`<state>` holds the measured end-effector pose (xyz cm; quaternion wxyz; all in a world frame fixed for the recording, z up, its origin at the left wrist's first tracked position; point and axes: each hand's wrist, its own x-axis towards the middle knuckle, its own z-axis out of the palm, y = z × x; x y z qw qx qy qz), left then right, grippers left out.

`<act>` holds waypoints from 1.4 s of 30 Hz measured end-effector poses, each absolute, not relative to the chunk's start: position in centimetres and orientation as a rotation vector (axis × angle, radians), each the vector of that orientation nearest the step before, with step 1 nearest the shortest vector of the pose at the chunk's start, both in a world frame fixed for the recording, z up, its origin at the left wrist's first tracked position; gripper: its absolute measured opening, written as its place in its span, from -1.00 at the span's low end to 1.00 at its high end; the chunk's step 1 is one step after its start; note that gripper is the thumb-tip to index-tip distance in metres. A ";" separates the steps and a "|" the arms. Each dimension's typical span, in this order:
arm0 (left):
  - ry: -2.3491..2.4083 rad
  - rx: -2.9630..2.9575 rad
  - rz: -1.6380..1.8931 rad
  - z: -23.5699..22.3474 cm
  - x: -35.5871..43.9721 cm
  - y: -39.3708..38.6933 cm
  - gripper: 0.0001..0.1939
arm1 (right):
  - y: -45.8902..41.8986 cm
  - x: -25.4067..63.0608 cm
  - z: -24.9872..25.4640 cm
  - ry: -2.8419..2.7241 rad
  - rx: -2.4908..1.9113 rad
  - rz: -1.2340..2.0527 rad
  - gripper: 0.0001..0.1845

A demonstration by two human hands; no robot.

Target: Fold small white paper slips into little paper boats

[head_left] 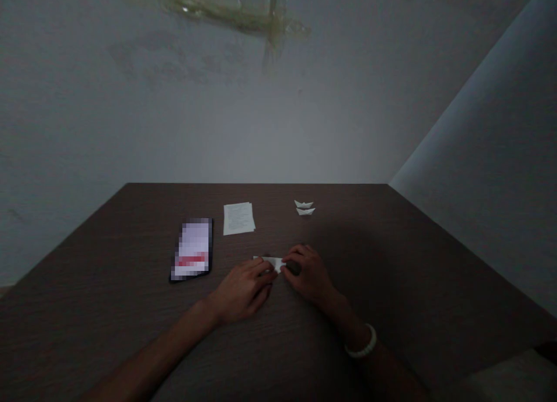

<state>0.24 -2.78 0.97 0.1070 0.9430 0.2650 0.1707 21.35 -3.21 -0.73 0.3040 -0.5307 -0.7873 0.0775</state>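
A small folded white paper [272, 262] lies flat on the dark wooden table [130, 309], between my two hands. My left hand [243, 289] rests palm down with its fingertips pressed on the paper's left part. My right hand [307, 272], with a white bracelet at the wrist, has its fingers curled over the paper's right end, pinching it against the table. Both hands touch the same piece of paper.
A phone [192, 249] with a lit screen lies to the left. A small stack of white paper sheets [238, 218] sits behind my hands. Two tiny folded paper boats [304, 207] stand further back. Pale walls close in behind and at the right.
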 end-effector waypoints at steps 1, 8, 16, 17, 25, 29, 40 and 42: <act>0.783 2.777 0.496 0.9 0.2 -2.8 -0.69 | -3.2 21.4 -0.7 -2.081 -1.404 0.205 -0.90; 0.795 2.773 0.470 1.0 0.2 -2.8 -0.69 | -3.0 21.6 -0.9 -2.055 -1.398 0.198 -0.90; 0.781 2.753 0.472 1.0 0.0 -2.5 -0.70 | -2.6 21.9 -1.3 -2.062 -1.404 0.206 -0.86; 0.781 2.746 0.475 0.9 -0.1 -2.5 -0.68 | -2.5 22.0 -1.3 -2.064 -1.401 0.211 -0.85; 0.881 2.579 0.832 -0.5 -0.2 -1.4 -0.57 | -2.4 22.4 -1.0 -2.115 -1.388 0.256 -0.80; 0.949 2.494 0.920 -0.8 0.0 -1.0 -0.71 | -2.3 22.3 -1.0 -2.106 -1.396 0.258 -0.81; 1.073 2.438 0.847 -1.0 -0.3 -0.7 -0.74 | -2.2 21.8 -0.7 -2.068 -1.395 0.288 -0.73; 1.075 2.411 0.825 -1.0 -0.3 -0.6 -0.74 | -2.1 21.8 -0.9 -2.062 -1.395 0.292 -0.75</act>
